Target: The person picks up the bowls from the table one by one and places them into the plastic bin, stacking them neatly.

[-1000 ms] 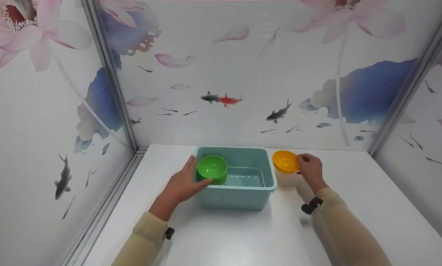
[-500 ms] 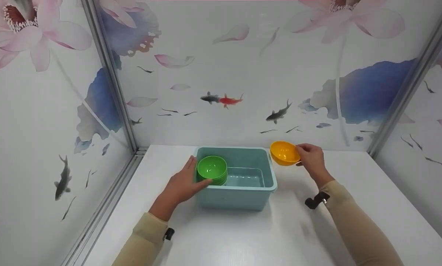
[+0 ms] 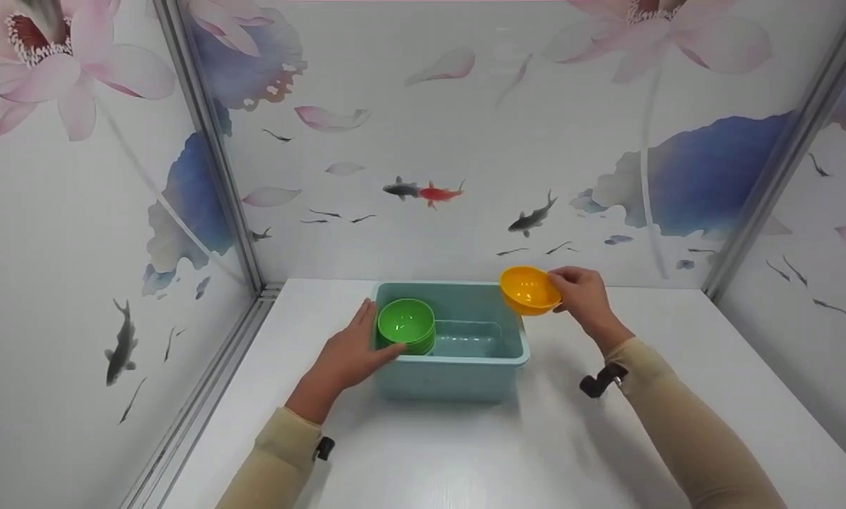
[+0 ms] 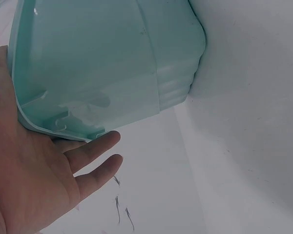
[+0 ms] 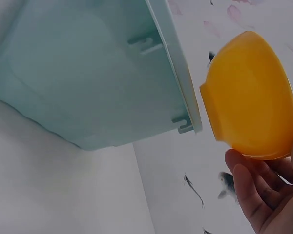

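Observation:
My right hand [image 3: 586, 298] pinches a yellow bowl [image 3: 529, 290] by its right side, fingers beneath and thumb at the rim. In the head view the bowl overlaps the right back rim of a pale teal plastic bin [image 3: 444, 382]. The right wrist view has the yellow bowl [image 5: 254, 97] raised beside the bin's lip, foot toward the bin. A stack of green bowls [image 3: 406, 322] stands inside the bin at its left end. My left hand [image 3: 348, 353] rests on the bin's left front corner, fingers along the side and thumb over the rim; the left wrist view has its fingers [image 4: 100, 146] extended.
The bin stands on a white table [image 3: 423, 452], near the back wall [image 3: 394, 240] printed with fish and lotus. Side panels with metal frame posts [image 3: 214, 141] enclose the table left and right. A small black device [image 3: 601, 382] sits on the right cuff.
My right hand has lifted the yellow bowl off the table area right of the bin, then carried it left to the bin's right rim. The left hand and green bowls have stayed put.

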Demonstrator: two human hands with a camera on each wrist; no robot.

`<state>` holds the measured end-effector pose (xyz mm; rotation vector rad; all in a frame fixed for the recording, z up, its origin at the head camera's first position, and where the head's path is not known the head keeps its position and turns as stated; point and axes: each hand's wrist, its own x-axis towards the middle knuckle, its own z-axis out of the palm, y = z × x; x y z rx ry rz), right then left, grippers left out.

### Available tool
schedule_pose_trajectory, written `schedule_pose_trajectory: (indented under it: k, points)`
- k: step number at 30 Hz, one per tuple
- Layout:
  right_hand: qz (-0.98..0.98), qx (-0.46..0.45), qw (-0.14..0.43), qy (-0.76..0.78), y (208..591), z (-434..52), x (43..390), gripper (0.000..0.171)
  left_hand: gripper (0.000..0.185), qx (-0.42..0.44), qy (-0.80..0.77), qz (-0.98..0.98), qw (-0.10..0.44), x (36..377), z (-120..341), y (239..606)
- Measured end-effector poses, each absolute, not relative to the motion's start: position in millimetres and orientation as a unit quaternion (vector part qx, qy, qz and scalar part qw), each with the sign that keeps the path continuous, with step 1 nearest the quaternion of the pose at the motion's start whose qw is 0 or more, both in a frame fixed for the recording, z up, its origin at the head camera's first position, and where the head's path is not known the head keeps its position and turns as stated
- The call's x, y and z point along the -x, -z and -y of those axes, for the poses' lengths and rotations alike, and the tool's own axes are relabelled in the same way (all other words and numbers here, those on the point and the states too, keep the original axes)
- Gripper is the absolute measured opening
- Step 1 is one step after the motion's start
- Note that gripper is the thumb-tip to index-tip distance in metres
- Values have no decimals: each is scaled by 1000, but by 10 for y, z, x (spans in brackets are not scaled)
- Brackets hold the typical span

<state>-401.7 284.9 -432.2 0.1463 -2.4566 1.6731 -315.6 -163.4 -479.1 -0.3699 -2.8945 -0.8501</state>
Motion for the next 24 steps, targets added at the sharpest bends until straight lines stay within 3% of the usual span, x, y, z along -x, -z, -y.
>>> schedule_pose_trajectory:
  k: [8,24]
  points:
    - [816,-87,82,-565,4232,-2651,4020,38,118,126,271,953,55,3155,1632,4756]
    - [815,-131,17,-565,4096,-2154,4013,34,114,117,275,953,47,3158,1626,4777]
